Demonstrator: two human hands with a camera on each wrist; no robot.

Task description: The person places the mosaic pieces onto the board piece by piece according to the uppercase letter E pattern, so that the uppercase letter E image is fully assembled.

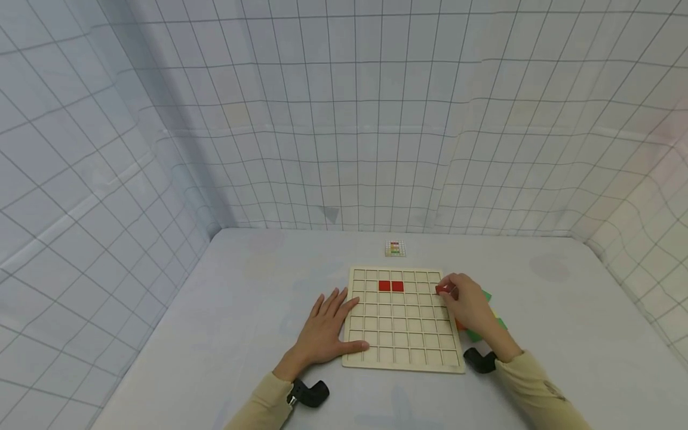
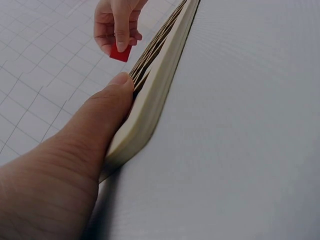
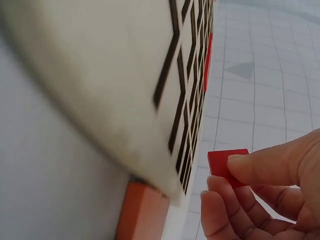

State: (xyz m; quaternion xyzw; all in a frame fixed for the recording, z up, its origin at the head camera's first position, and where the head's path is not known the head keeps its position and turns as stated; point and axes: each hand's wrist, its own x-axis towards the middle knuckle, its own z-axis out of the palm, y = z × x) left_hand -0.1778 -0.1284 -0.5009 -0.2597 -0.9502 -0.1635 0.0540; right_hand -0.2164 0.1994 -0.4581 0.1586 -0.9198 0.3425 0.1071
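Note:
A pale wooden grid board [image 1: 400, 338] lies flat on the table, with two red square tiles [image 1: 390, 286] side by side in its second row from the far edge. My left hand [image 1: 324, 330] is spread at the board's left side, fingers and thumb resting over that edge. Above the board's right edge, my right hand [image 1: 466, 301] pinches another red tile [image 3: 222, 162] between thumb and fingers. In the left wrist view this red tile [image 2: 120, 53] shows held over the board. Green tiles [image 1: 475, 335] and an orange tile [image 3: 141, 212] lie beside the board, partly hidden under the right hand.
A small card [image 1: 395, 248] with a coloured grid pattern lies beyond the board's far edge. White table surface [image 1: 258, 310] surrounds the board. Grid-lined cloth walls [image 1: 344, 137] stand behind and at both sides. Each wrist wears a black device [image 1: 312, 394].

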